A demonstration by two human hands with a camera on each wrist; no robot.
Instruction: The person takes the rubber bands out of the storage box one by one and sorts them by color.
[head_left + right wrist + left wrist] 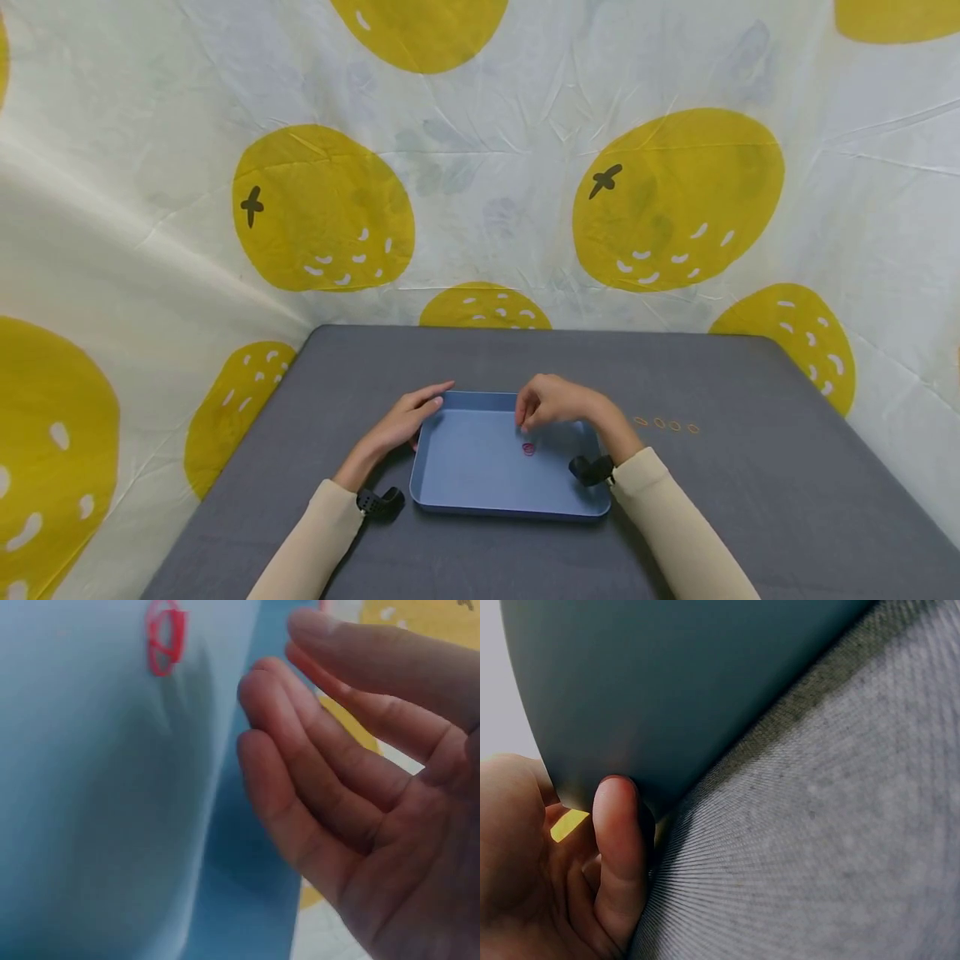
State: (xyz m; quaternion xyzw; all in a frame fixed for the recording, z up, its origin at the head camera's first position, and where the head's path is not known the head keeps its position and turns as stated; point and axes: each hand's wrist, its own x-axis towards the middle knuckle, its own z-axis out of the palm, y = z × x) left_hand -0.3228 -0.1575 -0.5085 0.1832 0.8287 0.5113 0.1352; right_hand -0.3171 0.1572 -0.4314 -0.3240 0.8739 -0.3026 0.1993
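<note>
A shallow blue tray (487, 467) sits before me on the grey table. My left hand (405, 421) grips its left wall near the far corner, thumb at the rim and fingers against the outside, where the left wrist view shows a fingertip pressed to the tray wall (667, 690). Over the tray's far right part, my right hand (552, 400) points its fingers down. A short red streak by its thumb (311, 622) looks like a red rubber band, mostly hidden in the pinch. Just below lie several overlapping red rubber bands (528, 448) on the tray floor.
To the right of the tray, several yellow-orange rubber bands (667, 425) lie in a row on the table (750, 483). A white cloth (487, 208) printed with yellow fruit hangs behind the table and along its left side. Each wrist wears a black camera (590, 469).
</note>
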